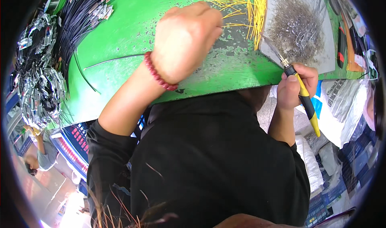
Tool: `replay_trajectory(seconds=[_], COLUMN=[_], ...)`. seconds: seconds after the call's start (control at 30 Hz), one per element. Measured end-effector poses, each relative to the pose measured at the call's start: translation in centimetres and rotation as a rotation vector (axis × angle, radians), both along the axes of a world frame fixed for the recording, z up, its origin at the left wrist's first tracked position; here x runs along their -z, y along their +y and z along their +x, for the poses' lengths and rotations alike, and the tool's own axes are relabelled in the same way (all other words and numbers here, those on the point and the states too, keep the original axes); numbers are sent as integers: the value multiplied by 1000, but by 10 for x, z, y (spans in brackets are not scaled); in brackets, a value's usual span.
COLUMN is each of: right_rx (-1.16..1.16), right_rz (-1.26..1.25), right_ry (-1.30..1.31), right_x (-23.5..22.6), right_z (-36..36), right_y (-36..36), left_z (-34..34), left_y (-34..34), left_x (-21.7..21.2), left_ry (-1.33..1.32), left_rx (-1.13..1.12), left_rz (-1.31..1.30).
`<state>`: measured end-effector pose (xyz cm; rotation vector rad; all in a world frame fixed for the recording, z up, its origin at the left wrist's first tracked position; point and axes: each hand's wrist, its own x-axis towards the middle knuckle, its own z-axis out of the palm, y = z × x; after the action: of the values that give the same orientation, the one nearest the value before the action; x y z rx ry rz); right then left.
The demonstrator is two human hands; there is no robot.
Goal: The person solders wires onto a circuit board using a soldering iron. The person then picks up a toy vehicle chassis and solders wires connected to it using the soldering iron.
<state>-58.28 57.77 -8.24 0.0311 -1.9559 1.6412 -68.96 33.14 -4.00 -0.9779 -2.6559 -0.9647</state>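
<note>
My left hand (pixel 183 41), with a dark red bead bracelet (pixel 155 75) at its wrist, is over the green table. Its fingers curl down and away, so whatever they hold is hidden. A thin black cable (pixel 114 60) runs along the tabletop and passes out of sight under that wrist. At the table's right front edge my right hand (pixel 288 92) grips a yellow and black soldering iron (pixel 307 103) like a pen. The iron's tip points up and left, over the edge of a pale sheet (pixel 327 47) that carries dark residue and a tangle of solder wire (pixel 307 37).
Yellow tubes or wires (pixel 255 15) lie beside the sheet. Bundled black cables (pixel 78 27) and shiny metal-ended parts (pixel 42 91) crowd the left edge. Tools (pixel 341 43) lie far right; white bags (pixel 339 103) are below. Another person (pixel 42 157) is at lower left.
</note>
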Motion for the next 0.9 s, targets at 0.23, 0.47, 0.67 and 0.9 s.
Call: replay_trajectory(seconds=[0.23,0.47,0.67,0.9], right_rx=[97,72,-31,-266], right_rz=[-89,-107,-78,-113], right_ry=[75,83,68,-55], right_x=[-4,-6,-9,-5], right_z=[-3,-2,-2,6], right_y=[10,7,-14,-41], left_z=[-20,-22,-12,43], left_y=[48,37,-19,-49], left_x=[20,8,-23,-9], left_ry=[173,260,94,-81], left_rx=[73,-27,-64,-121], left_rz=[-97,-174,-232,48])
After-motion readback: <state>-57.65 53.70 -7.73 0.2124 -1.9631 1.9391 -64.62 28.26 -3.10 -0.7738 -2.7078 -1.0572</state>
